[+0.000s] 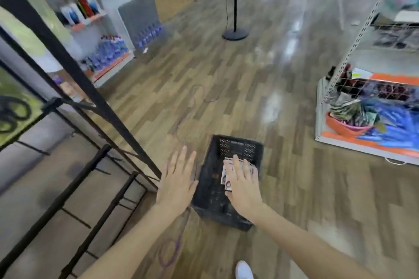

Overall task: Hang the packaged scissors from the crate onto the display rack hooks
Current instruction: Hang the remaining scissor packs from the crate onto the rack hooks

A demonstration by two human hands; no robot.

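From the head camera, looking down at a wooden floor, the black crate sits just ahead of the person's feet, and the packaged scissors lie in a small stack inside it, toward its right side. The right hand is over that stack, palm down, its fingers straight and slightly spread across the top pack; whether the tips actually touch the card cannot be told through the blur, and nothing is pinched yet. The left hand hovers flat and empty beside the crate's left wall, fingers straight and close together, holding nothing. The display rack stands to the left, a black frame with bare horizontal hooks jutting out at several heights, close by the crate. The step in hand looks like picking up a pack, and it would go best if the right hand peels off only the top card rather than dragging the stack: slide the fingertips to an edge, curl under it, and pinch with the thumb near the hang hole end so the hole stays free. The left hand could steady the crate or the remaining packs. Lifting straight up should clear the crate wall before swinging left toward a hook.
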